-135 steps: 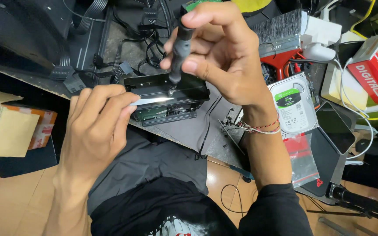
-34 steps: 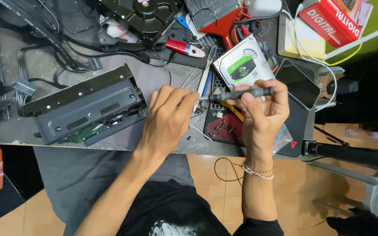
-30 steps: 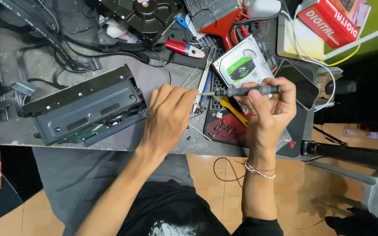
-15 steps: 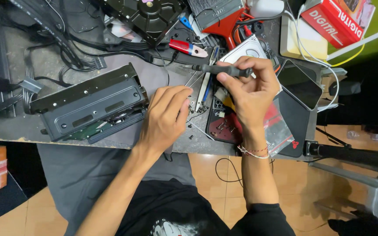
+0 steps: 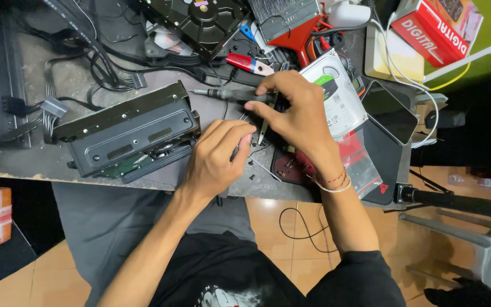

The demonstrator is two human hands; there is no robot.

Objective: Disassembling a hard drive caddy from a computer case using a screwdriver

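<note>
right hand (image 5: 296, 111) is gripping a dark screwdriver (image 5: 231, 94), fingers (image 5: 271, 85) clamped on the handle. the screwdriver is lying nearly level above the bench (image 5: 75, 77), its tip pointing left toward the far right corner of the black metal drive cage (image 5: 129, 131).

left hand (image 5: 217, 156) is resting knuckles-up on the near part of the bench, just right of the drive cage. its fingers (image 5: 237, 133) are curling together; cannot tell whether they are pinching anything, since the fingertips are hidden under the hand.

the drive cage is sitting tilted near the bench's near edge, a green circuit board (image 5: 137, 163) showing under its near side. a few small dark screws (image 5: 252, 176) are lying loose on the bench between the two hands.

to the right, a bare hard drive with a green-and-white label (image 5: 339, 99) is lying partly under the right hand, and a clear plastic bag (image 5: 362, 165) is lying near the right wrist. a dark phone (image 5: 390, 111) is lying further right. at the far side, a red-handled brush (image 5: 291, 25), a red box (image 5: 439, 28) and a bundle of black cables (image 5: 95, 62) are crowding the bench. a red thread bracelet (image 5: 332, 182) is sitting on the right wrist.
</note>
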